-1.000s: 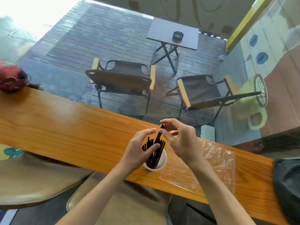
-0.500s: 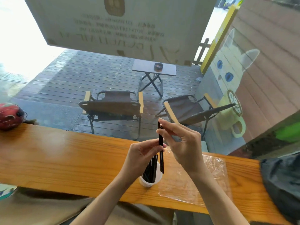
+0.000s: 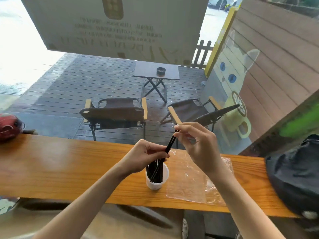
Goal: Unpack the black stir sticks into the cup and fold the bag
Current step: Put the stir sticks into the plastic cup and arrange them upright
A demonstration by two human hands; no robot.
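A white cup [image 3: 156,184] stands on the wooden counter [image 3: 60,169] with a bundle of black stir sticks [image 3: 155,171] upright in it. My left hand [image 3: 145,156] is closed around the tops of that bundle, just above the cup. My right hand [image 3: 195,140] pinches the upper end of one black stir stick [image 3: 170,143], which slants down to the left into the bundle. The clear plastic bag [image 3: 195,180] lies flat on the counter right of the cup, under my right forearm.
A dark bag [image 3: 295,171] rests on the counter's right end. A red helmet-like object [image 3: 9,126] sits at the far left. Glass runs behind the counter; two folding chairs and a small table stand outside on the deck.
The camera has tilted up. My right hand lifted one stick higher and tilted it rightward at the top, while my left hand kept its hold on the bundle in the cup.
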